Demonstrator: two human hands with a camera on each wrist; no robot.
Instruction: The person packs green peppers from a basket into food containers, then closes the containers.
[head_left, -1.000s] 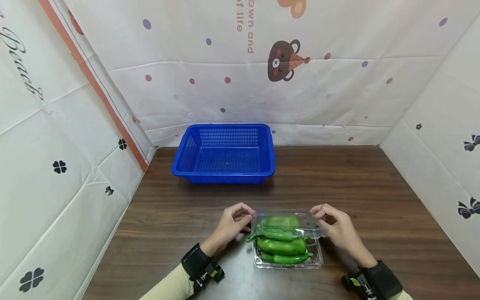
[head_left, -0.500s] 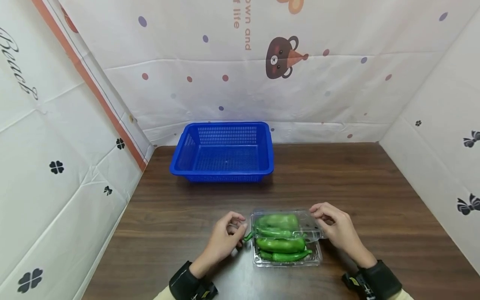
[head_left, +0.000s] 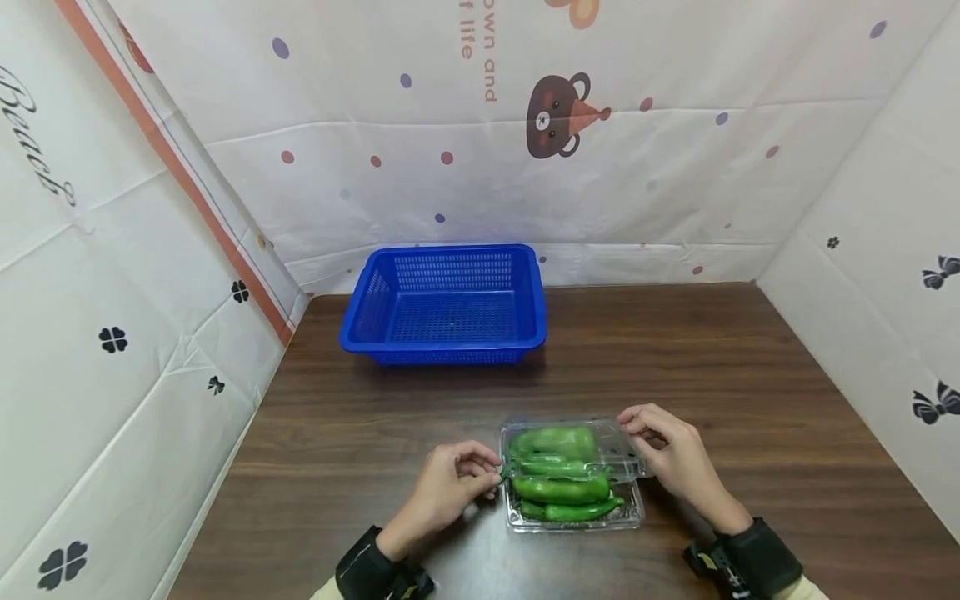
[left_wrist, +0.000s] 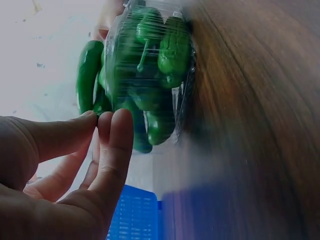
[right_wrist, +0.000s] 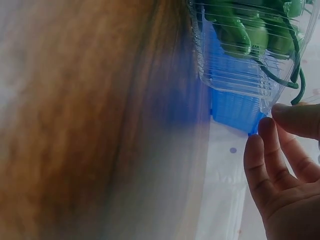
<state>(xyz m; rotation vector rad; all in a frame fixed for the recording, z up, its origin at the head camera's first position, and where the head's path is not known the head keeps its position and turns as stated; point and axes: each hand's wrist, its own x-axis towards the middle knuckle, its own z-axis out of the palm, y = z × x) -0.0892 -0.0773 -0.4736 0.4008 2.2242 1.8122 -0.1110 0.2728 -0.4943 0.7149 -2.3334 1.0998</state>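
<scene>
A clear plastic clamshell box [head_left: 573, 527] full of long green peppers [head_left: 562, 490] stands near the front of the table. Its lid [head_left: 630, 454] slants over the rear peppers, while the front ones lie uncovered. My left hand [head_left: 452, 486] is at the box's left side, thumb and fingertips pinching the thin end of a green pepper [left_wrist: 89, 75] that pokes out past the rim. At the right, my right hand [head_left: 670, 450] pinches the lid's corner between thumb and fingers; the right wrist view shows thin green stems [right_wrist: 295, 82] just above the thumb.
Behind the box, a blue perforated plastic basket [head_left: 444, 346] stands toward the back left of the wooden table [head_left: 675, 350]. Printed white cloth [head_left: 337, 167] hangs along the back and both sides.
My left hand has let go of the lid's left side, drawn back toward me, then come in to the protruding pepper end. The right hand keeps its hold on the lid corner.
</scene>
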